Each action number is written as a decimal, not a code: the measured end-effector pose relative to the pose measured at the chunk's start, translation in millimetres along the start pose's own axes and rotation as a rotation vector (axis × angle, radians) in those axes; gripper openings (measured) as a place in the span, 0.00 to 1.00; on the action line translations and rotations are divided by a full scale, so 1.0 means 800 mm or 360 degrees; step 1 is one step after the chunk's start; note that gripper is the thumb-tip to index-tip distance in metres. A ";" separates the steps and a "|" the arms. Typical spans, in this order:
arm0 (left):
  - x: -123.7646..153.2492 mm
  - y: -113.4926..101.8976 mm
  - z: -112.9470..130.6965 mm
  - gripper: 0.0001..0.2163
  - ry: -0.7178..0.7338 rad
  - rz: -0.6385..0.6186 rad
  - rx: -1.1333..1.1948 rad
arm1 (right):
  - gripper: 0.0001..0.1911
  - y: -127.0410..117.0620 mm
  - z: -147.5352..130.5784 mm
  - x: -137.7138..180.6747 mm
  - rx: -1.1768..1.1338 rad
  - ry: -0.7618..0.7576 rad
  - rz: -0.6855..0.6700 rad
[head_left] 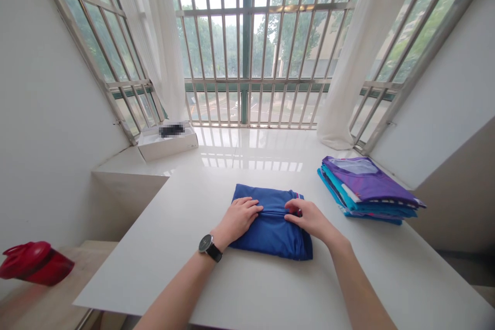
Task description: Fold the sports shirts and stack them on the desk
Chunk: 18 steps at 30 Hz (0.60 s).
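A folded blue garment (276, 240), with a seam or fold edge across its middle and a small white-and-pink trim at its far right corner, lies on the white table. Flat on its left part rests my left hand (243, 214), fingers stretched out; a black-strapped watch (210, 247) is on that wrist. My right hand (307, 216) touches the garment's right side near the fold, its thumb and forefinger curved with a gap between them. The remaining fingers of that hand are partly hidden.
To the right stands a stack of folded purple and blue clothes (371, 185). An open white box (168, 147) with a blurred dark item sits at the back left, by the barred window (245, 46). A red bag-like object (36, 263) lies beyond the table's left edge.
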<state>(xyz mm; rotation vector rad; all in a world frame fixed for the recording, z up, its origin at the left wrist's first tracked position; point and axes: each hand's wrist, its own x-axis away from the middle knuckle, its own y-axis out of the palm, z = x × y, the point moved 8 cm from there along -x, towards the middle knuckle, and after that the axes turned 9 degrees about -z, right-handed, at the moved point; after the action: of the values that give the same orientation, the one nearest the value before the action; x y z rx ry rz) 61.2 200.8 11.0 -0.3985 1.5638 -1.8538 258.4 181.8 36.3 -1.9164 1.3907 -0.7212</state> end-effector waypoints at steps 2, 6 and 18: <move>0.000 -0.001 0.001 0.13 -0.0008 0.0022 0.0023 | 0.10 -0.007 -0.004 0.002 -0.0003 -0.0028 0.0064; -0.001 0.001 0.004 0.13 -0.0086 0.0071 0.0067 | 0.09 -0.015 -0.029 0.002 0.0127 -0.0134 0.0370; -0.006 -0.001 0.011 0.11 -0.0205 0.0062 0.0165 | 0.31 0.081 -0.020 -0.032 0.0670 -0.0108 0.0107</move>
<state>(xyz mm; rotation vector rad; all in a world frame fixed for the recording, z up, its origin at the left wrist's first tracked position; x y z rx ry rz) 70.0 197.8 15.1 -0.4284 1.3747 -1.8332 200.5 189.0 -4.9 -1.5434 1.1477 -0.8330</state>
